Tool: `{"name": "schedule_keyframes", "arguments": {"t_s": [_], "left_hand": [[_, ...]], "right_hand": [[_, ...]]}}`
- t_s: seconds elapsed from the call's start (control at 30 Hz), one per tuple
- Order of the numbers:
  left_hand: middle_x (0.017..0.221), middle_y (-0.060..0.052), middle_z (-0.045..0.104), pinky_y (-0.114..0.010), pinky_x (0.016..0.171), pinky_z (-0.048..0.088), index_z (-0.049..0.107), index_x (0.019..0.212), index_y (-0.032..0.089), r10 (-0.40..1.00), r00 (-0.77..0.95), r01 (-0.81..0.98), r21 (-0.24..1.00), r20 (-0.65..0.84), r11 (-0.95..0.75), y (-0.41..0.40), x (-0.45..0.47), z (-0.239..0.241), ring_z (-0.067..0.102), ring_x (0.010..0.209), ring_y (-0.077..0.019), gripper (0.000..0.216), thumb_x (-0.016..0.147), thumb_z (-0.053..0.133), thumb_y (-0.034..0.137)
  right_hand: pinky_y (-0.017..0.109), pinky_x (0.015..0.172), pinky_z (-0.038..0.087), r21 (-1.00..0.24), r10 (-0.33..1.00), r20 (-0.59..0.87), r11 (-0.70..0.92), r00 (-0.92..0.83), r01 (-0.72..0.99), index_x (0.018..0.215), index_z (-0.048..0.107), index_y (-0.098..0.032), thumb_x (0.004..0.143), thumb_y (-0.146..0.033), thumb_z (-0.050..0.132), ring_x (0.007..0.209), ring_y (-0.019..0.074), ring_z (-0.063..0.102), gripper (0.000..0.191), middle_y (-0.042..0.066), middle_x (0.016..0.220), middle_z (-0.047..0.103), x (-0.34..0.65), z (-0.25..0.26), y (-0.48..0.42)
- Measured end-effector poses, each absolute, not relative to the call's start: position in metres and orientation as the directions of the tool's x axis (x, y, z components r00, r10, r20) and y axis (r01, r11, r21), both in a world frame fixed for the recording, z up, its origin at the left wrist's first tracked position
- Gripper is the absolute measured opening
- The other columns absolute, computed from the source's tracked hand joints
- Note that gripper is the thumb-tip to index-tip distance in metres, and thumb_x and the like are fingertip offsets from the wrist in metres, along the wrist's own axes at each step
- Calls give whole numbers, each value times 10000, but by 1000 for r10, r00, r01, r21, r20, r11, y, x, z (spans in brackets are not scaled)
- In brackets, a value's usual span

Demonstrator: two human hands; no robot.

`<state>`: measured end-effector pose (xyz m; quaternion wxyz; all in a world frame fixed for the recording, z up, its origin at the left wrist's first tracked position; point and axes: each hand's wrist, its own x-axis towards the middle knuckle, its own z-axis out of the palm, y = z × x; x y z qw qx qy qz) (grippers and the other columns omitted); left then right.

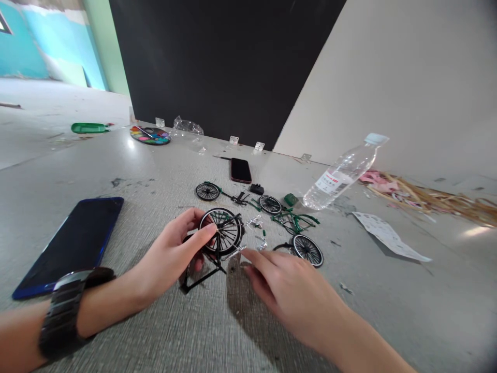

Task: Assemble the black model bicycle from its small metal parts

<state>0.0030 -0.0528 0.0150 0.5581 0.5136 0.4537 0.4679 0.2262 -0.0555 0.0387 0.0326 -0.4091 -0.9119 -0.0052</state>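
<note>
My left hand (182,246) is closed on a small model bicycle wheel (229,238) with a black tyre and spokes, its thumb pressed at the hub. A black model bicycle frame (202,282) hangs below the wheel, joined to it or held with it. My right hand (285,282) pinches a thin silvery part (237,253) at the wheel's lower right edge; its exact kind is hard to see. Just beyond lie small silver parts (255,221), a green model bicycle frame (297,221), and loose wheels, one near the right hand (307,250) and one farther off (269,204).
A large dark tablet or phone (73,243) lies at left, a smaller phone (240,170) at the back. A clear plastic bottle (341,173) stands tilted in view at right, near a printed paper sheet (390,238). Behind are a paint palette (150,135) and a black board (221,62).
</note>
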Motion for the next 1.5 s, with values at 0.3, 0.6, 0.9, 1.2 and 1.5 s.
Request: {"name": "schedule_keyframes", "arguments": {"t_s": [0.3, 0.6, 0.9, 1.2, 1.5], "left_hand": [[793, 51, 482, -190, 460, 426, 531, 928, 202, 988, 150, -37, 999, -25, 30, -53, 3, 15, 465, 527, -58, 290, 927, 574, 488], [795, 46, 486, -197, 468, 436, 537, 933, 200, 990, 141, -36, 999, -22, 27, -53, 3, 17, 462, 534, -65, 293, 919, 579, 490], [775, 49, 485, -209, 475, 427, 528, 946, 202, 988, 145, -32, 998, -46, 51, -52, 4, 17, 474, 538, -75, 301, 911, 580, 496], [778, 46, 496, -223, 474, 422, 529, 940, 208, 990, 138, -21, 999, -43, 46, -53, 4, 18, 478, 526, -83, 281, 908, 575, 484], [776, 46, 496, -228, 480, 421, 528, 939, 210, 988, 150, -24, 999, -44, 49, -53, 3, 17, 488, 534, -86, 287, 914, 575, 492]], "right_hand": [[367, 672, 521, -127, 764, 59, 644, -643, 754, 1246, 623, -198, 990, -212, 423, 812, 244, 722, 325, 66, 959, 749, 220, 34, -58], [332, 631, 464, -135, 755, 43, 654, -655, 745, 1152, 627, -233, 985, -209, 437, 771, 218, 702, 254, 27, 899, 720, 219, 35, -60], [331, 578, 400, -61, 753, 73, 658, -654, 750, 1098, 608, -218, 986, -202, 439, 690, 211, 668, 204, 18, 829, 692, 220, 33, -57], [319, 546, 388, 26, 737, 90, 671, -670, 741, 1073, 618, -204, 948, -161, 500, 666, 210, 668, 178, 22, 826, 695, 218, 30, -57], [319, 551, 413, 34, 737, 89, 670, -670, 742, 1056, 611, -212, 932, -141, 518, 689, 222, 681, 171, 31, 851, 703, 219, 27, -56]]}}
